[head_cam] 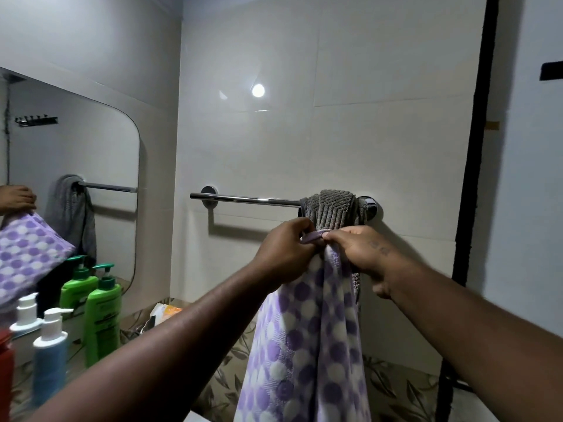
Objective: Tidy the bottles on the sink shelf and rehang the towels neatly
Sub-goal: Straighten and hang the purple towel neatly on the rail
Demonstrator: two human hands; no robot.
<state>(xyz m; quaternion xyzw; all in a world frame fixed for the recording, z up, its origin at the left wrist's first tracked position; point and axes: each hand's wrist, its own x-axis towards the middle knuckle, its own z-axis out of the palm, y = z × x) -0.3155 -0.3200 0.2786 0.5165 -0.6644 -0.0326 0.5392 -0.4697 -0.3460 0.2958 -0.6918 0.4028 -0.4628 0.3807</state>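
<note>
A purple towel with white dots [304, 345] hangs down from both my hands just below the chrome towel rail [243, 198]. My left hand [283, 251] and my right hand [359, 251] pinch its top edge close together. A grey ribbed towel [330, 210] is bunched on the right end of the rail, right above my fingers. On the shelf at the lower left stand a green pump bottle [102, 318], a blue bottle with a white pump [50, 357] and part of a red bottle [5, 373].
A wall mirror [91, 141] on the left reflects the towels, rail and bottles. A small orange and white packet [164, 310] lies at the back of the patterned counter [396, 388]. A black vertical frame [475, 147] runs down the right side.
</note>
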